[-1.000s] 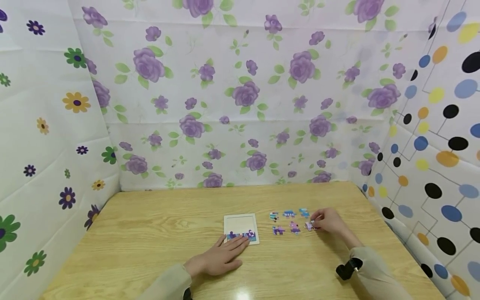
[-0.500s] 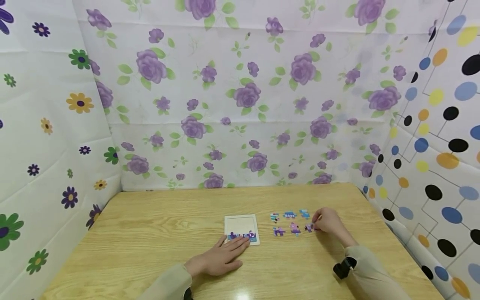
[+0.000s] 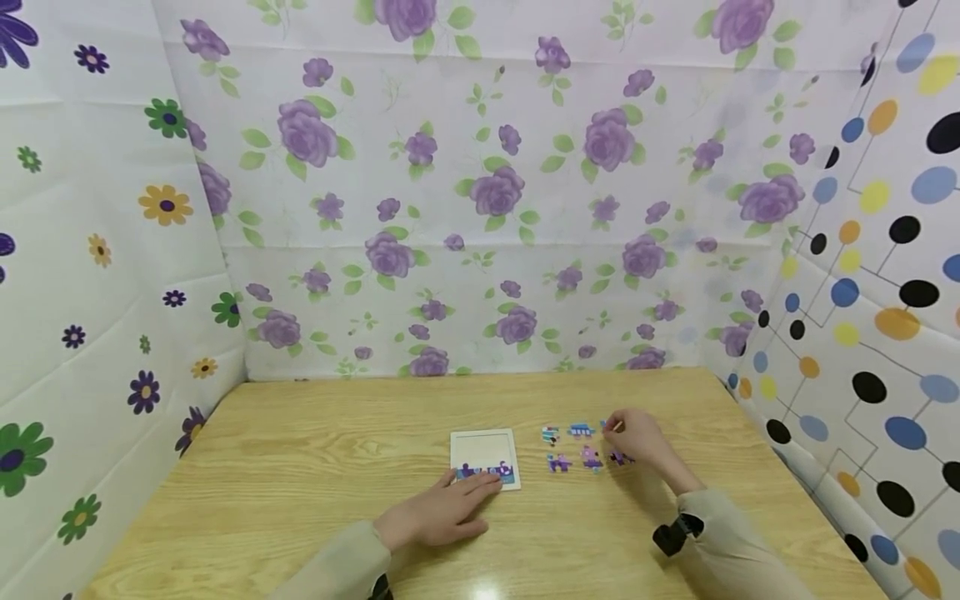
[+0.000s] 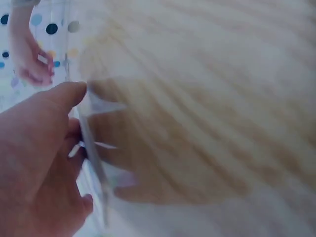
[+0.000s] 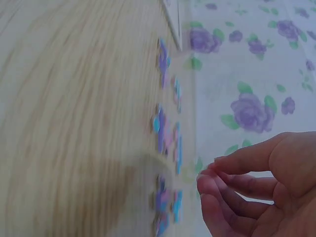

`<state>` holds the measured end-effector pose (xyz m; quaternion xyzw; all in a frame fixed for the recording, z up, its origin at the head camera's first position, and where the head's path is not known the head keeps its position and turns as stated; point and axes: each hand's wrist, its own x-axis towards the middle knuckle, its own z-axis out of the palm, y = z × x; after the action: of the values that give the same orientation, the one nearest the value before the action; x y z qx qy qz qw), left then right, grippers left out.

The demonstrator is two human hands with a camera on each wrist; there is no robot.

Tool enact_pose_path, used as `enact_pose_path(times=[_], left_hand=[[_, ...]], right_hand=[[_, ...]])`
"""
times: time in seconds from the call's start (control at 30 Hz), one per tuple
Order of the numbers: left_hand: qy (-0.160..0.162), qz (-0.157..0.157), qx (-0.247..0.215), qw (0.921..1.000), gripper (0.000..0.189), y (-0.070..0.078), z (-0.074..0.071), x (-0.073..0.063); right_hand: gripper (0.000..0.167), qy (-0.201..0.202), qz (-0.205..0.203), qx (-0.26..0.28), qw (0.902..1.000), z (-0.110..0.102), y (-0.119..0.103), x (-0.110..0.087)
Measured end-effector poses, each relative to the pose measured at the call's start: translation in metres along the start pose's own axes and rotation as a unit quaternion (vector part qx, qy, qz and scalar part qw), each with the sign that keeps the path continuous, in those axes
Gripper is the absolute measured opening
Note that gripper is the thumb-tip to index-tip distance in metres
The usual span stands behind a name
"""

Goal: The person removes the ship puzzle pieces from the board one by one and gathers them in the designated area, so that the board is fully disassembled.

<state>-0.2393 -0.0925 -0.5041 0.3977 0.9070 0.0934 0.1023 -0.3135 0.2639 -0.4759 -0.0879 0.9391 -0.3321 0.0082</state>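
A white-framed puzzle board lies on the table with a strip of purple and blue jigsaw pieces along its near side. My left hand rests on that near edge, fingers extended and covering part of the strip. Right of the board, loose jigsaw pieces lie in two short rows. Over the right end hovers my right hand, partly hiding a blue jigsaw piece. Just below it lies a purple jigsaw piece. In the right wrist view, the right hand's fingers are loosely bent, thumb near forefinger, with nothing seen between them.
Other loose pieces sit nearby: a striped piece, a blue piece, a purple piece and a pink piece. Patterned cloth walls enclose the wooden table at the back and sides.
My right hand has let go of the purple piece at the near row's right end, now lying flat, and has moved left and away to the blue piece behind it. The left hand has stayed put.
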Motion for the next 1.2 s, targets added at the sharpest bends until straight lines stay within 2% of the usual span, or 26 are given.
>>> enact_pose_path(times=[0.1, 0.27, 0.47, 0.67, 0.77, 0.9, 1.2], left_hand=[[-0.007, -0.014, 0.012, 0.9998, 0.062, 0.007, -0.003, 0.002], [-0.028, -0.040, -0.012, 0.9988, 0.066, 0.017, -0.008, 0.002], [-0.044, -0.051, -0.048, 0.9966, 0.070, 0.021, -0.008, 0.002], [-0.055, -0.055, -0.081, 0.9937, 0.072, 0.020, -0.008, -0.001], [-0.057, -0.050, -0.081, 0.9938, 0.074, 0.019, -0.007, -0.002], [-0.060, -0.049, -0.075, 0.9941, 0.076, 0.018, -0.005, -0.002], [-0.069, -0.059, -0.064, 0.9938, 0.076, 0.019, -0.006, -0.003]], right_hand=[[0.017, -0.014, -0.025, 0.015, 0.9995, 0.007, -0.017, 0.003], [0.019, -0.044, -0.063, 0.040, 0.9962, 0.025, -0.044, 0.012], [0.019, -0.085, -0.073, 0.064, 0.9917, 0.051, -0.069, 0.023], [0.018, -0.111, -0.123, 0.077, 0.9833, 0.074, -0.087, 0.032], [0.018, -0.141, -0.147, 0.084, 0.9755, 0.083, -0.095, 0.034], [0.017, -0.171, -0.157, 0.084, 0.9691, 0.098, -0.103, 0.037], [0.017, -0.182, -0.170, 0.061, 0.9666, 0.126, -0.120, 0.038]])
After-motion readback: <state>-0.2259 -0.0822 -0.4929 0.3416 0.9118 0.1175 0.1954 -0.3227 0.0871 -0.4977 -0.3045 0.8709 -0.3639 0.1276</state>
